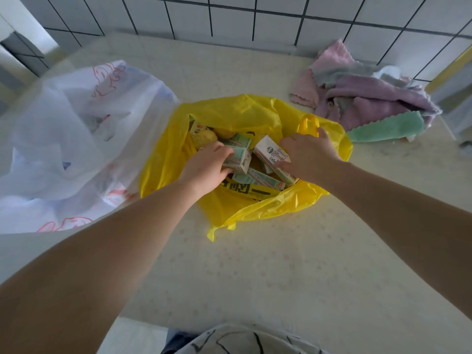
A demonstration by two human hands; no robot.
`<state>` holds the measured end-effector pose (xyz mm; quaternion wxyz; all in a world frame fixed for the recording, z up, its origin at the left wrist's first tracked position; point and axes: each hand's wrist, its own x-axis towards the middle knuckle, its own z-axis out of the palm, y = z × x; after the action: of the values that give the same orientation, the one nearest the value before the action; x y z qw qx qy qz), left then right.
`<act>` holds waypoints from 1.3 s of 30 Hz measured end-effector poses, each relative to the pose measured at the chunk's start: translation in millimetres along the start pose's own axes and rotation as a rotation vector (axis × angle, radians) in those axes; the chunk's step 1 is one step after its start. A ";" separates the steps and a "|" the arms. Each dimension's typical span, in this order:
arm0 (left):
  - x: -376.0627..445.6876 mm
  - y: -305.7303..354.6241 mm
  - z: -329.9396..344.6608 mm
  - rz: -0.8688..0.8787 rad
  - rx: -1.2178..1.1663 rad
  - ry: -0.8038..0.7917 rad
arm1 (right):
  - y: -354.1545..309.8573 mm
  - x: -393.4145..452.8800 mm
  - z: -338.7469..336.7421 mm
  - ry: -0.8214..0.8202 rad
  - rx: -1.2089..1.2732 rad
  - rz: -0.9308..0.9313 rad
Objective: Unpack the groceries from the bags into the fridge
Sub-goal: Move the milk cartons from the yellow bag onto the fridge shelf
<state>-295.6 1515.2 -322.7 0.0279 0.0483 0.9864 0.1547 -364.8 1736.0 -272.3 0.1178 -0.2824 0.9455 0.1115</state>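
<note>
A yellow plastic bag (245, 116) lies open on the pale counter (281, 264). Inside it are several small drink cartons and a couple of yellowish potatoes (204, 137). My left hand (208, 166) reaches into the bag and grips a pale green carton (238, 160). My right hand (307, 155) holds a white carton (270, 153), fingers wrapped over its far side and thumb at its near edge. More green cartons (260, 178) lie under both hands.
A large white plastic bag (76, 129) with red print stands at the left, touching the yellow bag. A heap of pink, purple and green cloths (365, 100) lies at the back right. A white tiled wall (255, 19) bounds the counter.
</note>
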 end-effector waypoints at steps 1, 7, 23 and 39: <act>3.4 0.4 0.1 0.011 0.007 -0.015 | -3.1 4.2 0.4 -0.012 0.010 0.005; 23.5 2.8 0.6 0.071 0.078 -0.129 | -9.1 25.3 1.8 -0.089 0.163 0.105; 20.6 0.9 -6.2 0.046 0.142 -0.051 | -9.2 42.4 23.1 -0.331 0.484 0.249; -43.9 5.6 -57.1 -0.870 -1.296 0.459 | -38.7 10.5 -26.0 0.062 0.492 0.110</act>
<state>-255.5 1498.7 -265.0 -0.0949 -0.3981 0.6127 0.6761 -355.8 1691.9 -256.2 0.1475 -0.1966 0.9613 -0.1245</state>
